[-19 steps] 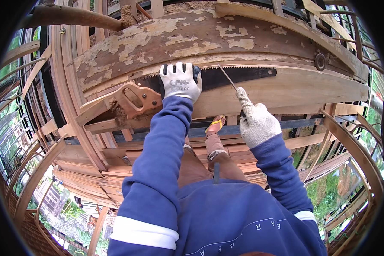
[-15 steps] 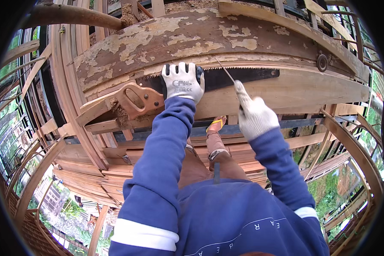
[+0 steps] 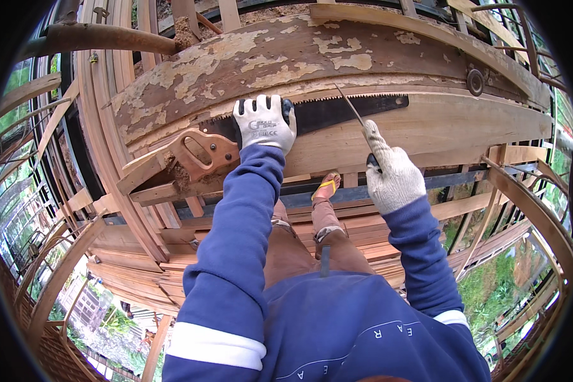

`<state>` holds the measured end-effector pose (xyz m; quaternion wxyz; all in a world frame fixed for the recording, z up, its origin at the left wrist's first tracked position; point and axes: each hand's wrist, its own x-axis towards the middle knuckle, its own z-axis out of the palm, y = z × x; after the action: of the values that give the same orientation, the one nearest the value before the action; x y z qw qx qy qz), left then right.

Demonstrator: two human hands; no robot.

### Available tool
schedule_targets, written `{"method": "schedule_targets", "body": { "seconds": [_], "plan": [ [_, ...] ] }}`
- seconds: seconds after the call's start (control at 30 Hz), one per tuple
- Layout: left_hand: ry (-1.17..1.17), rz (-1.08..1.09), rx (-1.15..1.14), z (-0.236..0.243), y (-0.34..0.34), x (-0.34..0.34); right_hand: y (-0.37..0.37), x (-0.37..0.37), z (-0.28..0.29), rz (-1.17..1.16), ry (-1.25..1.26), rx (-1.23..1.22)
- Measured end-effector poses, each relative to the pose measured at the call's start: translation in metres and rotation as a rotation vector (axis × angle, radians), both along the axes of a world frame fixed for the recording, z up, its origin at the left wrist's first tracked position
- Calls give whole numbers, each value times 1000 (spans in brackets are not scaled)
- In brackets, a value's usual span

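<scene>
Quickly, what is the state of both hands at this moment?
Left hand: closed over the handsaw blade.
Right hand: closed, holding a thin metal tool.

Bright, soft daylight fell evenly across saw (image 3: 328, 113), teeth crisp. Shadows pooled dim beneath boards left of saw. Greenery (image 3: 500, 286), well below and right of saw, looked hazy; ground (image 3: 111, 334), below and left, glared pale. Timber beam (image 3: 541, 210) right of saw bowed; black fisheye vignette ringed view.
</scene>
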<state>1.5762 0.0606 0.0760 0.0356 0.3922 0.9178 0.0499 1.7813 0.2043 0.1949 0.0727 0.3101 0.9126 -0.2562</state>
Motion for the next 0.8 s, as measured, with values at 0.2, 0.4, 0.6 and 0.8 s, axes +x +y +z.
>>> {"method": "schedule_targets", "body": {
  "seconds": [0.2, 0.4, 0.6, 0.8],
  "plan": [
    [10, -3, -20, -1, 1, 0, -7, 15, -5, 31, -25, 7],
    [-1, -7, -44, 1, 1, 0, -9, 8, -2, 58, -51, -31],
    [-1, 7, -38, 2, 1, 0, -13, 4, -2, 90, -137, 1],
    [-26, 12, -71, 0, 0, 0, -11, -4, -3, 139, -256, 33]
  ]
}}
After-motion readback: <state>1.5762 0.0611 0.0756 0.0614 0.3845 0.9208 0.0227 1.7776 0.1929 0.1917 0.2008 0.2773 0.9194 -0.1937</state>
